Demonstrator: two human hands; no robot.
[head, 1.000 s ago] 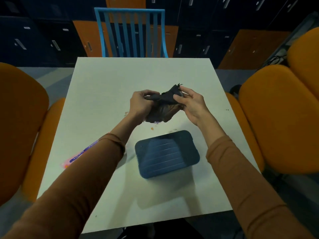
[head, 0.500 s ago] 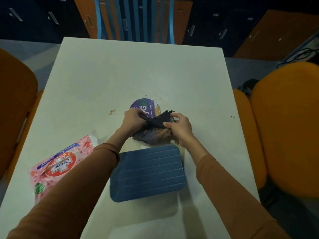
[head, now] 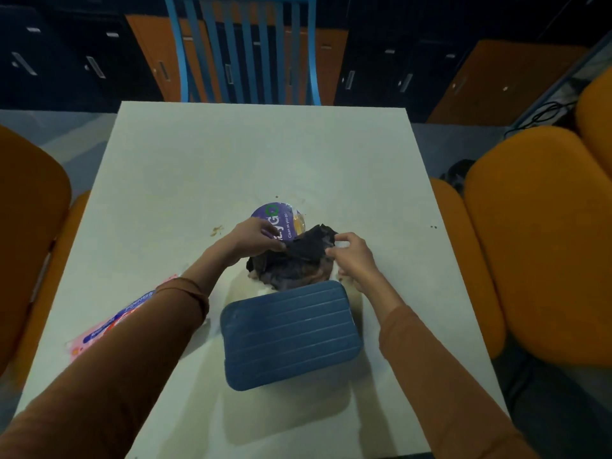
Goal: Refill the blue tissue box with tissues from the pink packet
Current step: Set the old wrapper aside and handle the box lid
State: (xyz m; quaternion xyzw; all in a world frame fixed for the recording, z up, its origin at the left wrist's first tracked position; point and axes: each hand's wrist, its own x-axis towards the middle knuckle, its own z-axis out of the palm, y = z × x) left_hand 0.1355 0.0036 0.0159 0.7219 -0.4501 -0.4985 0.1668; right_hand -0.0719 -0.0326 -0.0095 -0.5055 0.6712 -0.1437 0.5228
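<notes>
While the blue tissue box [head: 289, 332] sits mid-surface with its ribbed face up and no opening showing, both hands are busy just past it at 12 o'clock. The pink packet [head: 99, 329] lies flat out at 9 o'clock, half under the left sleeve and untouched, so I'd say the refill proper hasn't begun. The left hand [head: 255, 236] has its grip closed, pinching one edge of a dark crumpled wad [head: 294, 263]. Cloth or bag, I can't tell. The right hand [head: 352, 256] pinches the opposite edge, fingertips curled tight. Stretched between the two like that, it looks like it's being pulled open or bundled out of the way. A round purple wipes pack [head: 281, 217] sits behind it, partly under the left hand. Around the pale surface [head: 231, 154] stand a blue chair [head: 245, 51] at 12 o'clock and an orange chair [head: 543, 233] at 3.
</notes>
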